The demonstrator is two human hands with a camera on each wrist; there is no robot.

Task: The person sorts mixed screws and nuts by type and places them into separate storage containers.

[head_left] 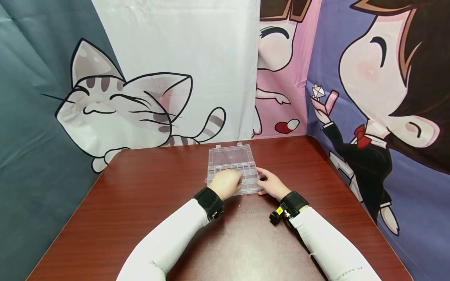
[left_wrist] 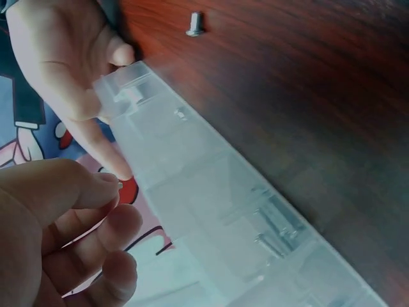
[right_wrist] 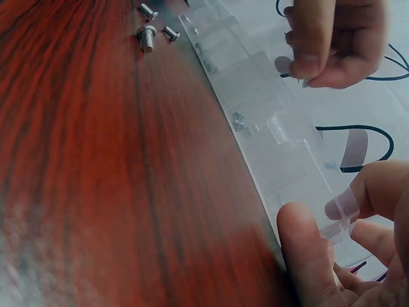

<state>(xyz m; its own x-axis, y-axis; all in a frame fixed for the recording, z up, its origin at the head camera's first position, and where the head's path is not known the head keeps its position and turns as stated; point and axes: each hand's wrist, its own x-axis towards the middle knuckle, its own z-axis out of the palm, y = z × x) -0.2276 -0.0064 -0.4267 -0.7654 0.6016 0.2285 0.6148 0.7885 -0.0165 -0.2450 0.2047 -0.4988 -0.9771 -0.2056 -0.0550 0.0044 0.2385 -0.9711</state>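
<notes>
A clear plastic compartment box [head_left: 250,180] lies on the table with its lid [head_left: 230,156] folded back. Over its left compartments is my left hand [head_left: 225,183], thumb and fingertips pinching a tiny shiny metal screw [right_wrist: 305,83], mostly hidden by the fingers. My right hand [head_left: 273,185] grips the box at its right end, thumb on the near side and fingers at the far side. Through the clear wall, several longer screws [left_wrist: 271,243] show in one compartment, and small screws [right_wrist: 238,120] lie in others.
Three loose screws [right_wrist: 147,38] lie on the reddish-brown wooden table [head_left: 158,171], just in front of the box. Behind the table hangs a cartoon-printed cloth [head_left: 197,39]. A strap with a small camera [head_left: 275,217] sits on the right wrist.
</notes>
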